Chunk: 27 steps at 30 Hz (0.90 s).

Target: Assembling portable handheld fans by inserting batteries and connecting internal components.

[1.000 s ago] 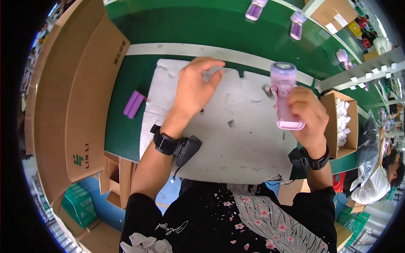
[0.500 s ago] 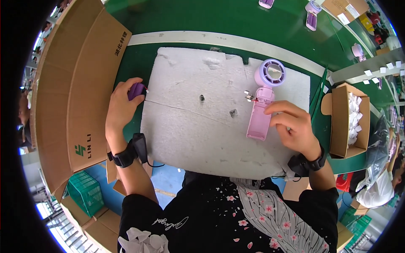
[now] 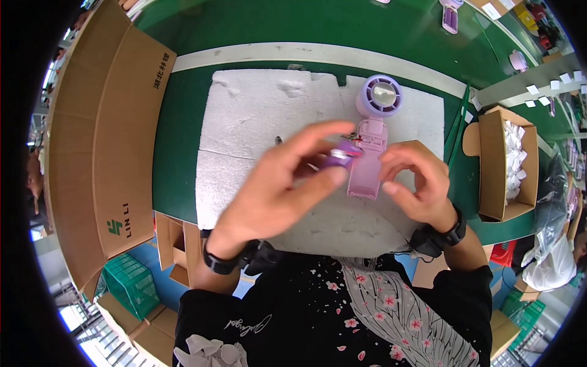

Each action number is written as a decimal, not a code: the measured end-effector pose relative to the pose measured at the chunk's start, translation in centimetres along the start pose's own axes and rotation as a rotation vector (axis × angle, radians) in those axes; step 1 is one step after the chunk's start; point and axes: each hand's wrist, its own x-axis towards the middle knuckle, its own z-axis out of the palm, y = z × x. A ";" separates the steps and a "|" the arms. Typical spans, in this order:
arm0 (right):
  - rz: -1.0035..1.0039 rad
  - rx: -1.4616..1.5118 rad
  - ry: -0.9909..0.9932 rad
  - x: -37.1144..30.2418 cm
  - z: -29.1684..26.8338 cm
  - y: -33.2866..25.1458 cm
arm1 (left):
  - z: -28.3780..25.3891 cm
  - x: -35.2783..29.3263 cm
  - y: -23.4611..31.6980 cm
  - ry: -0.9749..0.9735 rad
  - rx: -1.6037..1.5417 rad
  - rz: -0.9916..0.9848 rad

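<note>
A handheld fan lies face up on a white foam board. Its round lilac head points away from me and its pink handle is an open, hollow shell. Over the handle's left edge, my left hand pinches a purple battery pack with a short red wire. Part of the pack is blurred and hidden by the fingers. Small metal contacts sit near the handle's top, by the left fingertips. My right hand is at the handle's right edge, thumb and fingers apart; whether a fingertip touches the shell I cannot tell.
A tall cardboard carton stands along the left. To the right, an open cardboard box holds white pieces. More fan parts lie on the green surface beyond a pale rail. A green crate sits low at left.
My left hand has carried the battery pack from the board's left side rightward to the fan handle. My right hand has drawn back slightly from inside the shell to its right edge.
</note>
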 end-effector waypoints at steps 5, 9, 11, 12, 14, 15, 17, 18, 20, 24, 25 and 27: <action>-0.166 -0.146 -0.066 0.0 -0.2 0.1 | 2.4 1.0 -1.8 -0.102 0.066 0.038; -0.049 -0.008 0.017 -0.8 0.0 0.6 | 3.1 1.2 -3.3 -0.107 0.044 0.101; 0.116 0.299 0.160 -1.0 0.4 0.4 | 3.5 1.0 -3.8 -0.100 -0.074 0.075; 0.117 0.299 0.158 -1.1 0.4 0.4 | 3.7 1.0 -3.7 -0.095 -0.133 0.062; 0.156 0.177 0.191 -1.1 0.4 0.5 | 3.9 1.0 -3.4 -0.120 -0.111 0.041; 0.176 0.117 0.206 -1.1 0.4 0.5 | 3.9 1.0 -3.0 -0.147 -0.087 0.018; 0.177 0.185 0.278 -0.6 0.3 0.6 | 3.5 1.1 -2.6 -0.174 -0.068 -0.001; 0.178 0.258 0.352 -0.3 0.3 0.8 | 2.5 1.5 -2.7 -0.096 0.142 0.174; 0.183 0.329 0.424 0.3 -0.1 1.2 | 0.8 2.9 -2.8 0.064 0.564 0.519; 0.274 0.501 0.400 0.9 -1.2 1.4 | -0.8 6.0 -3.9 0.079 0.691 0.500; 0.272 0.321 0.349 0.8 -1.0 1.2 | -0.9 6.4 -3.9 0.082 0.688 0.497; 0.274 -0.044 0.252 0.6 -0.5 0.9 | -0.7 7.3 -4.4 -0.058 0.525 0.368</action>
